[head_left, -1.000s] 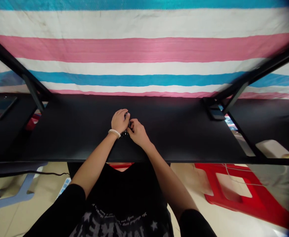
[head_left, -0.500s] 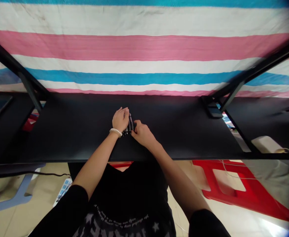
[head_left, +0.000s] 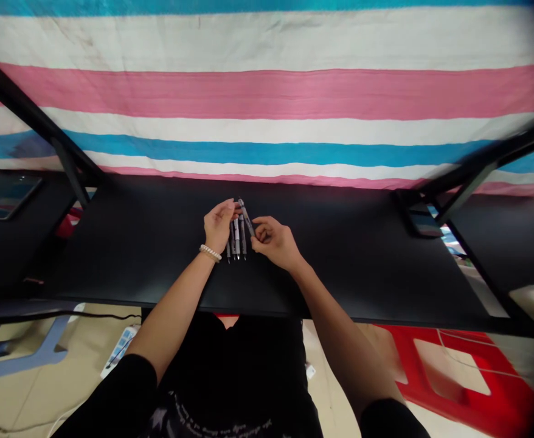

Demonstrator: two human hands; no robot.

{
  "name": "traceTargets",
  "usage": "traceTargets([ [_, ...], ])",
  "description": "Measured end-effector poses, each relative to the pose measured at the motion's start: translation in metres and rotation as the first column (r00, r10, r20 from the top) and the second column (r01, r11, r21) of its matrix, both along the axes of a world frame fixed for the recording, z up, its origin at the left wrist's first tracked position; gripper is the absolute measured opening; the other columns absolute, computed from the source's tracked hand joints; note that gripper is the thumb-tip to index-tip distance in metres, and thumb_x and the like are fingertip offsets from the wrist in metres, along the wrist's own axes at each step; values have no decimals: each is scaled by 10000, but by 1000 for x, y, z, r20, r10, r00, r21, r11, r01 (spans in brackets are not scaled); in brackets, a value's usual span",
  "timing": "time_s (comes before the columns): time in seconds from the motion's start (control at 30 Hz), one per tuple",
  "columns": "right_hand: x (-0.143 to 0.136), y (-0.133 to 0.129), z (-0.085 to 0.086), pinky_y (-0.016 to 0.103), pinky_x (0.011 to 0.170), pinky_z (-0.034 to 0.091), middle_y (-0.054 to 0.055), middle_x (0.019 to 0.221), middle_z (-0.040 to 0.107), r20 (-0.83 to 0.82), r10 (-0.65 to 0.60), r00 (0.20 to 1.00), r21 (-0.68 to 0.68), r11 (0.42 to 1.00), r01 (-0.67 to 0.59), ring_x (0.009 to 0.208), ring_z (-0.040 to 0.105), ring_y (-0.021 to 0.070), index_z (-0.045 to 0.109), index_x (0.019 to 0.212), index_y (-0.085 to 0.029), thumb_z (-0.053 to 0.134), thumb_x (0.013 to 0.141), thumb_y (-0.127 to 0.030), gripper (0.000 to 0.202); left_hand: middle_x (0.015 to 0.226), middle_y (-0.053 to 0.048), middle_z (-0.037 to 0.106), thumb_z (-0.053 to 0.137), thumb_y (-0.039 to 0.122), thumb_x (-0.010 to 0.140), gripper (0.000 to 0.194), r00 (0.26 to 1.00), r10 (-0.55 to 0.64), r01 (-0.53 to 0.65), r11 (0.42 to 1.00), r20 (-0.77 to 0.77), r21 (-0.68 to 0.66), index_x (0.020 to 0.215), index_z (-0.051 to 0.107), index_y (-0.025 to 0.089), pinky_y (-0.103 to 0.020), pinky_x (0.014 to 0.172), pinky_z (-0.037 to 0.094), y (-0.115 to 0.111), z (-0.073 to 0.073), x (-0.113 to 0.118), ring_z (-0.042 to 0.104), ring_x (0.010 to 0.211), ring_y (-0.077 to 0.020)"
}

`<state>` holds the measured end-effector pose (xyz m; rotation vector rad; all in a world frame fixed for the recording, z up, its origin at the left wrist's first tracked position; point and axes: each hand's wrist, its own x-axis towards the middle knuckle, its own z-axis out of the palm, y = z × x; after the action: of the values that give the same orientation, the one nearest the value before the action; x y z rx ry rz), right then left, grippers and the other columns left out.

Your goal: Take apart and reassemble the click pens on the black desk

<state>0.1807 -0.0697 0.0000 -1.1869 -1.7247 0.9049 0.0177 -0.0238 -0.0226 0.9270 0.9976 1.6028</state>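
One grey-and-black pen (head_left: 247,218) slants between my hands, raised off the black desk. My right hand (head_left: 276,242) pinches its lower end between thumb and fingers. At its upper end are the curled fingers of my left hand (head_left: 219,225), closed on it. Below and beside my left hand, several similar pens (head_left: 236,240) lie side by side on the desk, tips pointing toward me. My left fingers partly cover their far ends. A pale beaded bracelet (head_left: 210,252) circles my left wrist.
The black desk (head_left: 340,255) ends at a striped cloth (head_left: 267,97) behind it. Dark metal braces (head_left: 69,167) rise at both sides. A dark flat object (head_left: 419,216) lies at the back right. A red stool (head_left: 449,371) stands below on the right.
My left hand has lifted off the row, uncovering more pens. One pen now slants between both hands, and my right hand has shifted slightly right. The camera view has moved a little.
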Motion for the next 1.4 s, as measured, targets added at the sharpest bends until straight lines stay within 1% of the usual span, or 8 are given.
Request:
traceTargets([
  [0.23, -14, 26, -2, 200, 535, 447, -44, 708, 528, -24, 146, 989, 157, 978, -140, 568, 492, 77, 681, 1069, -190, 656, 788, -188, 282, 848, -58, 736, 888, 405, 651, 398, 969, -18, 38, 996, 245, -77, 944, 761, 168, -258, 644, 566, 3, 14, -6, 686, 709, -136],
  [0.37, -17, 23, -15, 229, 547, 483, 4, 767, 603, 1, 25, 1000, 234, 972, -25, 572, 525, 91, 704, 1069, -189, 640, 866, -279, 230, 844, -56, 729, 907, 364, 628, 378, 953, -28, 59, 994, 302, -94, 908, 751, 164, -267, 697, 578, 7, 15, -10, 692, 758, -143],
  [0.57, -28, 18, -32, 253, 510, 537, 40, 780, 707, -145, -89, 985, 57, 994, 98, 509, 606, 106, 729, 1087, -170, 556, 949, -366, 296, 866, -39, 730, 907, 317, 638, 386, 944, 21, 12, 995, 330, -98, 955, 717, 205, -289, 750, 585, 12, 8, -13, 710, 794, -156],
  [0.87, -31, 18, -33, 370, 793, 615, 63, 970, 747, -74, -246, 966, 261, 931, 257, 804, 704, 181, 766, 1018, -250, 534, 961, -322, 250, 810, -43, 730, 907, 372, 624, 389, 948, 181, -154, 981, 263, -118, 887, 719, 157, -367, 840, 601, 9, 3, -6, 720, 756, -162],
  [0.97, -33, 17, -29, 395, 848, 617, 66, 1044, 734, -136, -250, 959, 167, 948, 271, 915, 704, 206, 735, 1069, -255, 648, 896, -366, 223, 838, -42, 732, 880, 382, 668, 355, 950, 207, -183, 976, 234, -121, 900, 718, 167, -371, 872, 596, 12, 0, -8, 724, 792, -161],
  [1.07, -34, 16, -26, 337, 701, 625, 60, 909, 722, -220, -235, 947, 2, 971, 241, 755, 697, 170, 712, 1066, -219, 624, 906, -417, 270, 869, -47, 735, 872, 383, 686, 360, 953, 198, -175, 978, 229, -117, 933, 716, 173, -383, 902, 586, 13, -3, -11, 728, 826, -167],
  [1.23, -34, 19, -29, 343, 839, 600, 67, 1033, 705, -250, -231, 940, 37, 968, 248, 938, 691, 182, 701, 1045, -231, 691, 852, -402, 258, 887, -54, 739, 882, 377, 673, 386, 953, 153, -120, 983, 263, -138, 950, 709, 172, -378, 891, 584, 11, -2, -12, 732, 840, -177],
  [1.4, -37, 21, -35, 289, 603, 575, 37, 786, 694, -308, -198, 931, -120, 978, 169, 630, 654, 133, 686, 1014, -180, 623, 880, -466, 322, 880, -56, 737, 900, 364, 642, 413, 951, 96, -57, 989, 293, -139, 931, 686, 161, -359, 878, 582, 10, 0, -13, 728, 833, -177],
])
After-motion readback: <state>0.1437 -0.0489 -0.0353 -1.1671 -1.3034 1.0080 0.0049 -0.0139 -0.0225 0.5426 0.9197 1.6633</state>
